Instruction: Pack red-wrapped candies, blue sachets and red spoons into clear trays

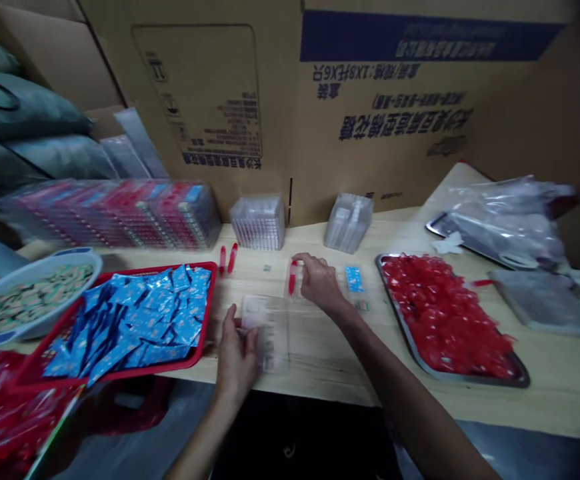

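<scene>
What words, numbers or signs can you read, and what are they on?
Cardboard box, printed upside down:
"长沙臭豆腐造型棉花糖"
"规格:1X8托X6只"
"盒装"
"有限公司", box's blue band; rest blurred
Small signs, other box print: too blurred
Blue packets: print too small

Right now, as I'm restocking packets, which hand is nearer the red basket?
Left. The left hand is just to the right of the red basket; the right hand is farther right, near a single blue packet.
</scene>
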The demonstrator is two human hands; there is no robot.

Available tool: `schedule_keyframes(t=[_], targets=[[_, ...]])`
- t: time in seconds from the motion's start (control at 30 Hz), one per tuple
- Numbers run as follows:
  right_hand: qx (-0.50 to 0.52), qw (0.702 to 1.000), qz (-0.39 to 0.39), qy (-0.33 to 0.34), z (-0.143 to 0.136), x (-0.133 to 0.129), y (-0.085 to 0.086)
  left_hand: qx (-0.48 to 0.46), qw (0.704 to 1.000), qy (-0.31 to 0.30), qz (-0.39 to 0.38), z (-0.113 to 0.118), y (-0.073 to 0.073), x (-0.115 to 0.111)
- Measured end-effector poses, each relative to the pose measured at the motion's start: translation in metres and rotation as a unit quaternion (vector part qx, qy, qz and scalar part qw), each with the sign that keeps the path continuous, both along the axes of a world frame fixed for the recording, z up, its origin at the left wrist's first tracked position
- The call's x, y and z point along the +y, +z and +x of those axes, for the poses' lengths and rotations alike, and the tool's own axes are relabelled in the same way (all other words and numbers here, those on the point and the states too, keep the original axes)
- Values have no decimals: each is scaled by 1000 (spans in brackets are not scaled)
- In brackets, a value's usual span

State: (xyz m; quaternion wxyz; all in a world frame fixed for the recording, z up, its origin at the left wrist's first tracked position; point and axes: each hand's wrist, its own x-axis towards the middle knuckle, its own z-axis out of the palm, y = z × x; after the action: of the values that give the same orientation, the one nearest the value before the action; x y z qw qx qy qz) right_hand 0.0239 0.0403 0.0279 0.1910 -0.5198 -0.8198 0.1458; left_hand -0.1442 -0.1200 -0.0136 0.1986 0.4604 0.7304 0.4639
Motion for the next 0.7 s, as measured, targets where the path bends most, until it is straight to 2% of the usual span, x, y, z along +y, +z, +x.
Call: schedule_keyframes(t=[0.13, 0.23, 0.3, 0.37, 0.43, 0.53, 0.6, 0.63, 0.7], targets=[[-48, 998, 11, -43, 60, -14, -7, -129, 991, -33, 33, 8, 17, 4], [-76, 986, 35, -146, 121, -23, -8, -251, 963, -102, 6, 29, 35, 13], [-106, 970, 46, -214, 167, -30, -6, -271, 947, -174, -2, 45, 44, 15], [-144, 956, 34, -253, 209, -37, -5, -209, 937, -280, 9, 60, 46, 15], [-184, 950, -1, -254, 241, -44, -4, -83, 905, -414, 52, 73, 40, 13], [-226, 946, -45, -228, 263, -49, -4, 118, 795, -575, 151, 85, 17, 17], [-234, 946, -51, -218, 264, -49, -6, 202, 737, -620, 178, 89, -1, 24], [-234, 947, -51, -215, 262, -49, -6, 228, 723, -629, 174, 90, -9, 29], [-232, 948, -55, -212, 258, -49, -8, 252, 717, -628, 167, 92, -17, 41]])
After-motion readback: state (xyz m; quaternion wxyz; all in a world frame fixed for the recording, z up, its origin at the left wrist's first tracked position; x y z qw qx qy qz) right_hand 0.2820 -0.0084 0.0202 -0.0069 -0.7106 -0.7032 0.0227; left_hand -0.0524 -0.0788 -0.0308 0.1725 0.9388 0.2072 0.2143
